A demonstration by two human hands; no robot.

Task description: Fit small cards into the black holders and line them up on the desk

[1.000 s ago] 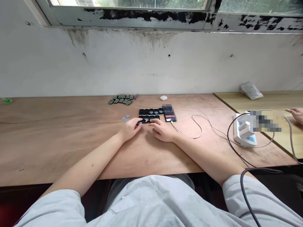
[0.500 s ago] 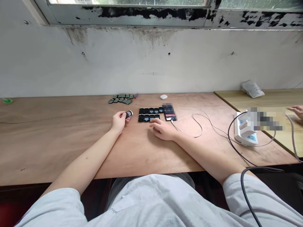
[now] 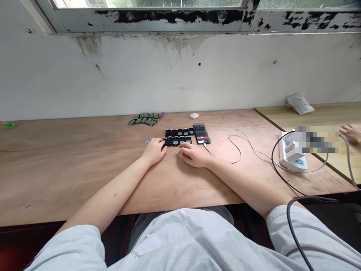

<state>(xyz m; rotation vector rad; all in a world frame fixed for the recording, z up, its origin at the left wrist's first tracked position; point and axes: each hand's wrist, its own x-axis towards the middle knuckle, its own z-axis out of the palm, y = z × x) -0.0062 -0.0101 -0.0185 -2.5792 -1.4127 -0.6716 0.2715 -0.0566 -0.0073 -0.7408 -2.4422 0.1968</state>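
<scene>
Two rows of small black holders (image 3: 179, 132) with blue-grey squares in them lie on the wooden table (image 3: 70, 158). My left hand (image 3: 153, 150) has its fingers curled and pinched on a small black piece (image 3: 164, 140) at the left end of the front row (image 3: 178, 141). Palm down just right of it, my right hand (image 3: 193, 154) rests on the table with its fingers loosely stretched and the fingertips at the front row's near edge. It holds nothing. A few loose grey squares (image 3: 147, 141) lie just left of my left hand.
A phone (image 3: 202, 134) with a white cable (image 3: 239, 148) lies right of the holders. Behind are several green chips (image 3: 144, 119), a pink pen (image 3: 161, 115) and a white case (image 3: 194, 115). A power strip (image 3: 292, 156) and another person's hand (image 3: 351, 132) are at the right.
My left hand, which half a second ago held a small dark piece up to the left, has come back to the front row's left end. My right hand has stayed put.
</scene>
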